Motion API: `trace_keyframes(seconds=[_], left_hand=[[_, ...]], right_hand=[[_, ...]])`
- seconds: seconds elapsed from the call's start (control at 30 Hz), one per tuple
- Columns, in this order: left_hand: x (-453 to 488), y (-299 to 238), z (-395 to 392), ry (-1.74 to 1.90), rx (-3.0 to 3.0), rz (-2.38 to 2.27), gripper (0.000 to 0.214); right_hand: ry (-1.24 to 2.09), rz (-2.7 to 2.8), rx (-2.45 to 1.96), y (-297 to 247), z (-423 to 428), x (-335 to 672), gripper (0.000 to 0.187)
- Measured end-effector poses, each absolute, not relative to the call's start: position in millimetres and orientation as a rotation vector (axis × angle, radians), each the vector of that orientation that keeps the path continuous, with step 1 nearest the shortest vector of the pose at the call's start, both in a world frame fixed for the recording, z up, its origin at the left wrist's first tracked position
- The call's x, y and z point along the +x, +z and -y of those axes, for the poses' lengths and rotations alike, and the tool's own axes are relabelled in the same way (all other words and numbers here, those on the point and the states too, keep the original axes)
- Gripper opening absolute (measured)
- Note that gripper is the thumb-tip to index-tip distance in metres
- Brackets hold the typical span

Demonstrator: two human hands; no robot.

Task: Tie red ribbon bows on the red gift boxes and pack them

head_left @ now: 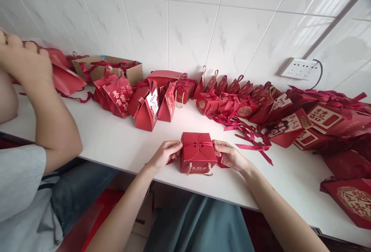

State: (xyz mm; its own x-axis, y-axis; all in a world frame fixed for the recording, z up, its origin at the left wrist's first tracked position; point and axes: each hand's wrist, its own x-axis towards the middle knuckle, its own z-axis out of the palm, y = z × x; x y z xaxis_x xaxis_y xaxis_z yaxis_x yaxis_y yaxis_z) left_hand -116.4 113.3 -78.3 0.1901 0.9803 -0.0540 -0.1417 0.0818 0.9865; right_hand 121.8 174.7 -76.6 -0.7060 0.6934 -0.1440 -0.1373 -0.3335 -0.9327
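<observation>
A small red gift box [189, 157] sits upright on the white table in front of me, its curved top flaps folded shut. A dark red ribbon [199, 144] runs across the top and meets in the middle. Beige rope handle [200, 174] hangs down the front face, which bears gold lettering. My left hand [165, 154] is closed in a pinch on the ribbon at the box's left side. On the opposite side, my right hand [230, 156] pinches the ribbon's other part, and a ribbon tail shows below the fingers.
Loose ribbons [255, 138] lie to the right. Rows of red gift boxes [245, 107] line the wall, with more stacked at far right [355, 201]. A cardboard carton [135, 73] stands at back left. Another person's arm [55, 109] rests at the left. A power strip [298, 69] is on the wall.
</observation>
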Motion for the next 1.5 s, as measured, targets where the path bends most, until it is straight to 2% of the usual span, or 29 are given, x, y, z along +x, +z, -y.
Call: trace_keyframes(seconds=[0.3, 0.43, 0.53, 0.7, 0.77, 0.87, 0.97, 1.1, 1.33, 1.5], left_hand=[[-121, -81, -123, 0.954, 1.259, -1.043, 0.052], [-124, -75, -128, 0.848, 1.387, -1.076, 0.051], [-130, -67, -125, 0.738, 1.514, -1.141, 0.045], [-159, -53, -113, 0.610, 1.655, -1.361, 0.022], [-169, -46, -108, 0.649, 1.677, -1.475, 0.029], [-168, -34, -104, 0.768, 1.725, -1.584, 0.034], [-150, -28, -101, 0.812, 1.743, -1.560, 0.035], [-130, -33, -101, 0.840, 1.693, -1.504, 0.039], [-132, -41, -110, 0.731, 1.449, -1.246, 0.045], [-133, -54, -119, 0.796, 1.407, -1.069, 0.052]], right_hand=[[2.176, 1.460, -0.741, -85, -180, 119, 0.033], [2.150, 1.563, -0.775, -84, -182, 119, 0.040], [2.100, 1.674, -0.825, -77, -182, 122, 0.042], [1.975, 1.883, -0.929, -55, -176, 138, 0.034], [1.917, 1.922, -0.973, -46, -175, 145, 0.032], [1.807, 1.887, -1.015, -39, -177, 147, 0.038], [1.733, 1.856, -1.002, -39, -177, 137, 0.046], [1.687, 1.842, -1.009, -44, -171, 121, 0.045], [1.769, 1.774, -0.888, -54, -170, 114, 0.047], [1.858, 1.792, -0.849, -59, -178, 116, 0.053]])
